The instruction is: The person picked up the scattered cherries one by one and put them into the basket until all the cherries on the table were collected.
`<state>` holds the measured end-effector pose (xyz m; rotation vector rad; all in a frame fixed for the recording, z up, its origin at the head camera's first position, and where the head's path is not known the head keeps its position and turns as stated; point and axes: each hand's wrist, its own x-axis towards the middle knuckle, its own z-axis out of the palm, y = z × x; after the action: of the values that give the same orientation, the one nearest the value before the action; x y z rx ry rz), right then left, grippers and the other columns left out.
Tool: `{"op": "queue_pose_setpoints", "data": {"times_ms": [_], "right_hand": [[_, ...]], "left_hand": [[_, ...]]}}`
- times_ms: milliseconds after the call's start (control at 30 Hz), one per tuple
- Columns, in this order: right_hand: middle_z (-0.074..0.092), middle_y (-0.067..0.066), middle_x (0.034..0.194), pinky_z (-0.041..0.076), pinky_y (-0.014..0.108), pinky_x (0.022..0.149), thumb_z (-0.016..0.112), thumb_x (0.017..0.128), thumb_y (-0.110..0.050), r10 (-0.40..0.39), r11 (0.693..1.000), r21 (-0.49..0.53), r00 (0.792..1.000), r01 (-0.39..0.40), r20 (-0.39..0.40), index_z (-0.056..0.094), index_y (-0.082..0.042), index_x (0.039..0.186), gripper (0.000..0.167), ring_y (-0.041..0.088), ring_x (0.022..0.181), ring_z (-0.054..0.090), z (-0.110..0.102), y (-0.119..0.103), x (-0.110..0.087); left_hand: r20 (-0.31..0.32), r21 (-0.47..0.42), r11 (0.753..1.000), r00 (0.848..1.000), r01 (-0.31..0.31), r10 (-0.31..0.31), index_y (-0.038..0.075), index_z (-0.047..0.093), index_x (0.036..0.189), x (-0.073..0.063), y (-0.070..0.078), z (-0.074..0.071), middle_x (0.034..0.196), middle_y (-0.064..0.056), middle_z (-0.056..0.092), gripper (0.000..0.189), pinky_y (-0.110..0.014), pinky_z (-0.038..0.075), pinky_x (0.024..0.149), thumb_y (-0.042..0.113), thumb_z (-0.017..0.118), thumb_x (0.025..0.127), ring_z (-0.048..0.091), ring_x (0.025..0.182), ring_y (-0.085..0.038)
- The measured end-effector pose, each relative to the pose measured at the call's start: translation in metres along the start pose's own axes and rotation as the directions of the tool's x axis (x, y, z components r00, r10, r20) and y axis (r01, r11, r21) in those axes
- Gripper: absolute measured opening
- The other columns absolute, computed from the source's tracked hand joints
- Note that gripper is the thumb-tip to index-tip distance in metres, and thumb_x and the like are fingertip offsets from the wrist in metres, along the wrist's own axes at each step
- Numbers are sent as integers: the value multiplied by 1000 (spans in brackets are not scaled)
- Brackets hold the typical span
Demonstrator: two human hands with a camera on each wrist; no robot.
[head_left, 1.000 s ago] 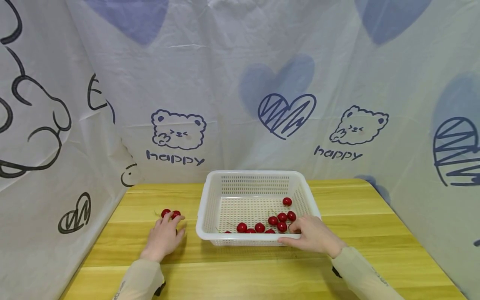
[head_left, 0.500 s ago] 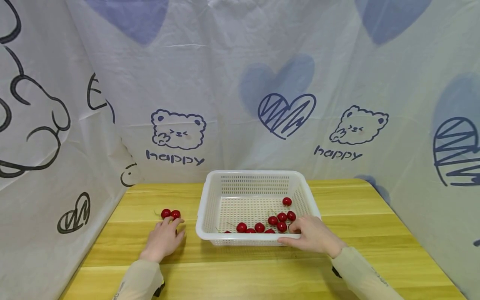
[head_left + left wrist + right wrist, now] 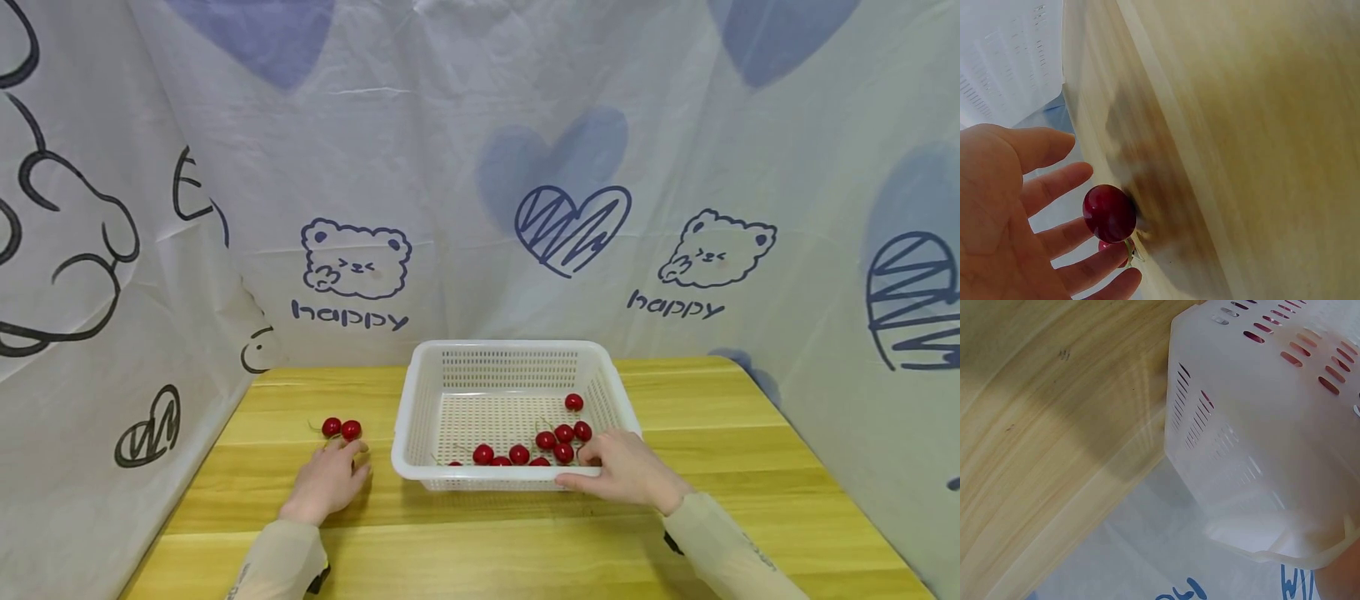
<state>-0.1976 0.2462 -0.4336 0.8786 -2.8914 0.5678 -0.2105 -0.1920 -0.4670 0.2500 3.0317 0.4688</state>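
In the head view my left hand rests low over the table just short of two red cherries with stems. From the left wrist, its fingers look loosely spread, with a dark red cherry in front of the fingertips. Part of another cherry shows behind the fingers; I cannot tell whether the hand touches either one. My right hand grips the near rim of a white perforated plastic basket by its right corner, thumb outside and fingers over the inside. Several cherries lie in the basket, some partly hidden by the near wall.
The wooden table runs beneath both hands and the basket. A white printed cloth hangs behind the table and along both sides, close to the basket's far edge.
My left fingers have drawn back slightly toward me, so the two cherries ahead of them now show fully. The right hand and the basket stay in place.
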Motion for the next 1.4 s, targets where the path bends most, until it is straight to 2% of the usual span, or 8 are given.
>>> {"op": "queue_pose_setpoints", "data": {"times_ms": [100,300,567,833,1400], "right_hand": [[22,-19,51,20,16,50,65,90,-63,-6,1000,6,1000,6,-2,31,-27,55,60,-4,50,22,-1,0,0],[23,-18,51,21,16,50,64,90,-63,-7,1000,12,1000,7,1,34,-25,55,60,-4,50,24,-2,-2,1],[24,-19,51,22,16,49,63,90,-64,-3,1000,13,1000,3,6,35,-26,54,60,-4,50,25,-3,-3,1],[22,-18,52,21,16,49,63,90,-64,-8,1000,18,1000,8,2,34,-25,55,60,-4,50,23,-2,-3,1],[23,-19,51,22,16,49,65,89,-63,-7,1000,4,1000,7,3,33,-28,54,59,-5,50,23,-1,-2,1]], "left_hand": [[1,5,1000,1000,-7,7,6,63,127,0,0,0,138,-28,57,34,-65,47,98,25,61,99,56,121,-52],[2,-10,1000,1000,-5,5,6,67,121,0,1,-1,121,-19,66,29,-57,53,89,21,64,97,65,106,-39],[-29,-8,999,999,-35,35,5,70,114,0,0,-1,110,-15,68,27,-52,54,87,6,67,87,66,102,-33],[-37,-17,999,998,-46,46,7,71,102,-1,1,-2,98,-10,66,19,-46,53,80,1,67,85,59,88,-24],[-37,-36,999,999,-39,37,6,70,103,-2,2,-6,105,-14,70,20,-51,54,85,1,70,84,65,97,-28]]}}
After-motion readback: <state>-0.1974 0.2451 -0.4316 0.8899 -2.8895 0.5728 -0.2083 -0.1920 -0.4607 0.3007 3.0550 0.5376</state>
